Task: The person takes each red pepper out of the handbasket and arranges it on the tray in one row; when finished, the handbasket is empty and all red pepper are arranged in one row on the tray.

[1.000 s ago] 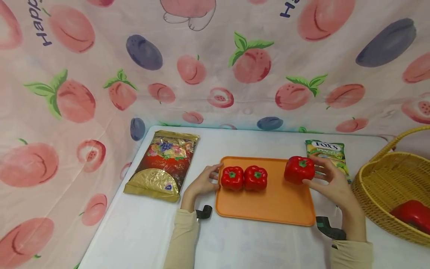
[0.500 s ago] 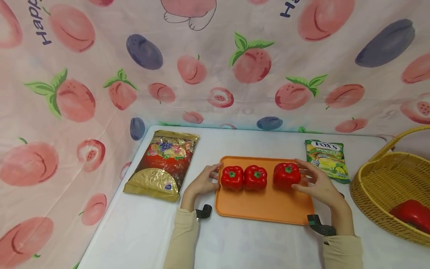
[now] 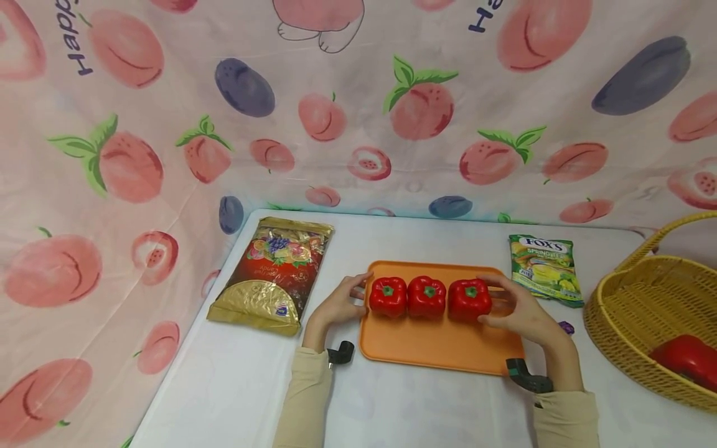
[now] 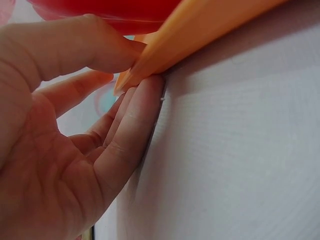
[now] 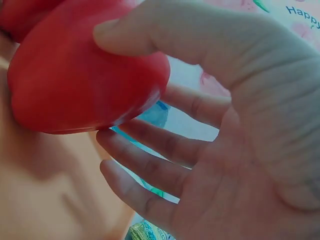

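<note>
In the head view, three red bell peppers stand side by side on an orange tray (image 3: 426,345), green stems up. My right hand (image 3: 520,316) holds the rightmost bell pepper (image 3: 468,301), thumb on the near side and fingers on the far side. Up close in the right wrist view, the thumb presses that red bell pepper (image 5: 75,80) above the tray surface. At the tray's left edge, my left hand (image 3: 338,303) pinches the rim beside the leftmost bell pepper (image 3: 388,298). Its thumb and fingers meet the orange rim (image 4: 170,42) in the left wrist view.
A gold and red candy bag (image 3: 274,274) lies left of the tray. Behind the right hand is a green Fox's candy bag (image 3: 546,267). A yellow wicker basket (image 3: 610,317) with another red pepper (image 3: 689,361) stands at the right. A small purple item (image 3: 567,327) lies near it.
My right hand has brought the bell pepper left and down onto the tray, close against the middle one. The left hand has stayed at the tray's left rim.
</note>
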`<state>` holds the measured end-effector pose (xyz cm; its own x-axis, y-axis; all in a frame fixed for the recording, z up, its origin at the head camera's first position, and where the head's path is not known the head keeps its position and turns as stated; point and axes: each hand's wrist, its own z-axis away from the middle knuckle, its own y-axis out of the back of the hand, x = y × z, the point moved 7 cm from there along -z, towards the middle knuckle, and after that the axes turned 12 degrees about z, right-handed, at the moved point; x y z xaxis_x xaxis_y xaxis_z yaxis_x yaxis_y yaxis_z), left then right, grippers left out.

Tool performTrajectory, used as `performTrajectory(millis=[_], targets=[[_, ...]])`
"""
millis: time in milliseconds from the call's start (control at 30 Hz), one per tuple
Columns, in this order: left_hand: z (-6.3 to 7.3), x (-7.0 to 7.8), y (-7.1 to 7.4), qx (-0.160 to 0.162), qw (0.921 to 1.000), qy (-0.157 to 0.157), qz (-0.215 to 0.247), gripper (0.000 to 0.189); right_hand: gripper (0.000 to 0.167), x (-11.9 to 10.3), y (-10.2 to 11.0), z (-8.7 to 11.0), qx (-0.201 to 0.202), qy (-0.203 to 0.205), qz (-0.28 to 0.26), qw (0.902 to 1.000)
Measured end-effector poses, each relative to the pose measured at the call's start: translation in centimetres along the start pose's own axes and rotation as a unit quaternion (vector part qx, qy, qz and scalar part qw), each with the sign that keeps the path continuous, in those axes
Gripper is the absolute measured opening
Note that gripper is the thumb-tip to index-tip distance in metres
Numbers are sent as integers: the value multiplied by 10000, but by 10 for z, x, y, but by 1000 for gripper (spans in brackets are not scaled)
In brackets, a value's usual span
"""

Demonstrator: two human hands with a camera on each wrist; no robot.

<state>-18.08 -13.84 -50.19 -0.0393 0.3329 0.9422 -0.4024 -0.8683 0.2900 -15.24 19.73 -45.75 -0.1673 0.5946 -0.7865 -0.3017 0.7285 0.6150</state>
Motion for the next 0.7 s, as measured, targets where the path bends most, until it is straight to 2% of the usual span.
performTrajectory(millis=[333, 700], targets=[[0, 2, 0, -10, 9999, -122, -10, 81, 79, -2, -3, -1, -13, -29, 65, 10000], [1, 3, -1, -13, 9999, -97, 27, 81, 82, -3, -5, -1, -82, -152, 109, 9998]])
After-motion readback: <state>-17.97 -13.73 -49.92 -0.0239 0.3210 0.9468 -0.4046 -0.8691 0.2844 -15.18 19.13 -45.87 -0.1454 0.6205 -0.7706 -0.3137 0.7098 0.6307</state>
